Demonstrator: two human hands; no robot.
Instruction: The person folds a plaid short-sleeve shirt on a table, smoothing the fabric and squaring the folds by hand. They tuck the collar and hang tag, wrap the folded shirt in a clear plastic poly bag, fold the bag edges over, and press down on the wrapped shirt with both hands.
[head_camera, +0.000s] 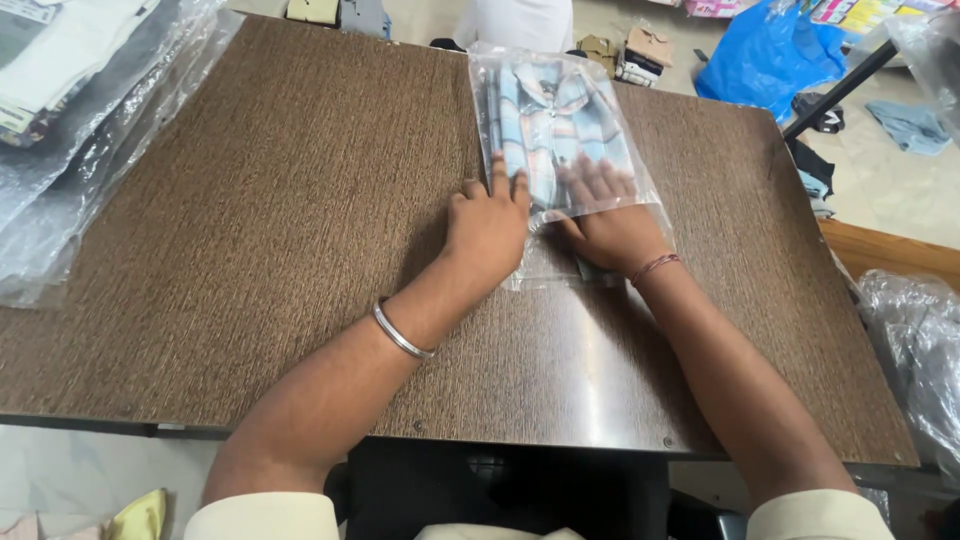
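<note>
- Brown wood-grain table (250, 250) in a cluttered room, pale floor beyond its far edge.
- Clear plastic bag (565, 160) lying flat near the far middle of the table, open end towards the person.
- Folded plaid shirt (555, 125), light blue with pale stripes, inside the bag, collar towards the far edge.
- Left hand (487, 228) flat on the bag's near left edge, fingers spread and pressing down, gripping nothing; metal bangle (400, 333) on that wrist.
- Right hand (610, 225) slipped inside the bag's open end, fingers stretched out flat over the lower part of the shirt, seen blurred through the plastic; red thread band (655, 266) on the wrist.
- Stack of bagged garments (70, 110) at the table's left edge, well apart from the hands.
- Blue plastic bag (765, 50) on the floor beyond the far right corner.
- More crumpled clear plastic (915, 350) at the right of the table.
</note>
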